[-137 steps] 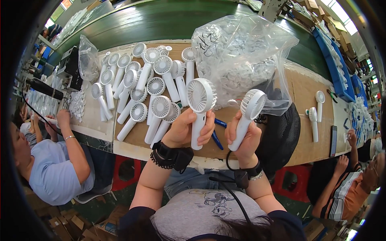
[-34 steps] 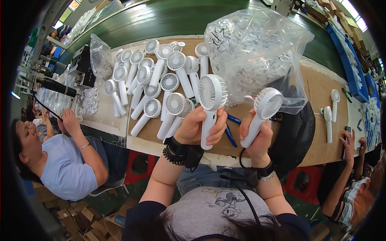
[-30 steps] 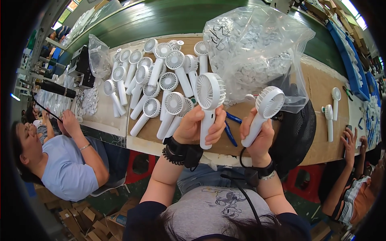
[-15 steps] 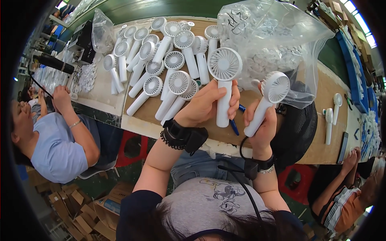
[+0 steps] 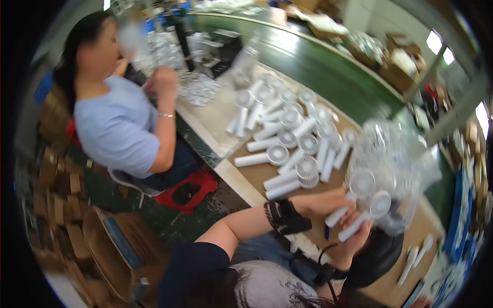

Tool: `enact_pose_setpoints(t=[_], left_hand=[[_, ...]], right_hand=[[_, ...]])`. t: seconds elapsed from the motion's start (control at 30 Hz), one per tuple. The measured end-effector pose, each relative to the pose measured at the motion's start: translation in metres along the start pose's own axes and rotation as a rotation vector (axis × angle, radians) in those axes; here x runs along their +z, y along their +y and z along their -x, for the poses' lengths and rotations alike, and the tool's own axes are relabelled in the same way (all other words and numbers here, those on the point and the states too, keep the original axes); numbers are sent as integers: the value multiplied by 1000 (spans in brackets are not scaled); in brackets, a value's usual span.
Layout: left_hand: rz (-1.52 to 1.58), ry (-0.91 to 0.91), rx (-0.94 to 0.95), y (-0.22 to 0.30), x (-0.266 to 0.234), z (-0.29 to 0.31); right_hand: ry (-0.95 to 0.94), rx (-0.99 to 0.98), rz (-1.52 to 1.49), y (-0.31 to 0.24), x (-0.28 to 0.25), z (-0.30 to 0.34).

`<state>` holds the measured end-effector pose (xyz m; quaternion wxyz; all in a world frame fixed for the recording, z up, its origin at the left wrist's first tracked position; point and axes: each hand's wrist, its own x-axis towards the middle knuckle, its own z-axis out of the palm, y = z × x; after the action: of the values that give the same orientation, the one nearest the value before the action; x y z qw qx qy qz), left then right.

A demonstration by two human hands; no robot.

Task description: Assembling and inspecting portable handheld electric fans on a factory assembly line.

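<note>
My left hand (image 5: 328, 201) is wrapped round the handle of a white handheld fan (image 5: 362, 183), whose round grille points up and away from me. Close beside it, my right hand (image 5: 362, 234) grips a second white handheld fan (image 5: 380, 204) by its handle. The two fans are held side by side over the near edge of the table, both tilted. To the left of my hands lies a pile of similar white fans (image 5: 278, 154), their handles mostly toward the left. Under my hands is a blue pen (image 5: 327, 232), partly hidden. The picture is blurred.
A clear plastic bag of small white parts (image 5: 390, 154) stands beyond my hands. A black mesh item (image 5: 377, 256) lies near my right wrist. Two more fans (image 5: 408, 266) lie at the right. A co-worker (image 5: 118, 123) sits at the left, near a red stool (image 5: 187, 192) and cardboard boxes (image 5: 118, 251).
The view has swung to the left, so the table and hands appear farther right and lower. Both fans stay in my hands.
</note>
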<state>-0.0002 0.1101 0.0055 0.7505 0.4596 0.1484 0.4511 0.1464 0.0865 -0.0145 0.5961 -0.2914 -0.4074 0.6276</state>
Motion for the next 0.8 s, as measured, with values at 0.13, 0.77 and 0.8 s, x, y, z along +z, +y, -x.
enact_pose_setpoints(t=[0.13,0.77,0.8], left_hand=[[-103,55,-12,-10,10,-1],[-527,449,405,-20,22,26],[-519,462,341,-17,16,32]], right_hand=[[-41,-36,-49,3,-7,4],[-62,-91,151,24,7,3],[-123,-75,125,30,12,2]])
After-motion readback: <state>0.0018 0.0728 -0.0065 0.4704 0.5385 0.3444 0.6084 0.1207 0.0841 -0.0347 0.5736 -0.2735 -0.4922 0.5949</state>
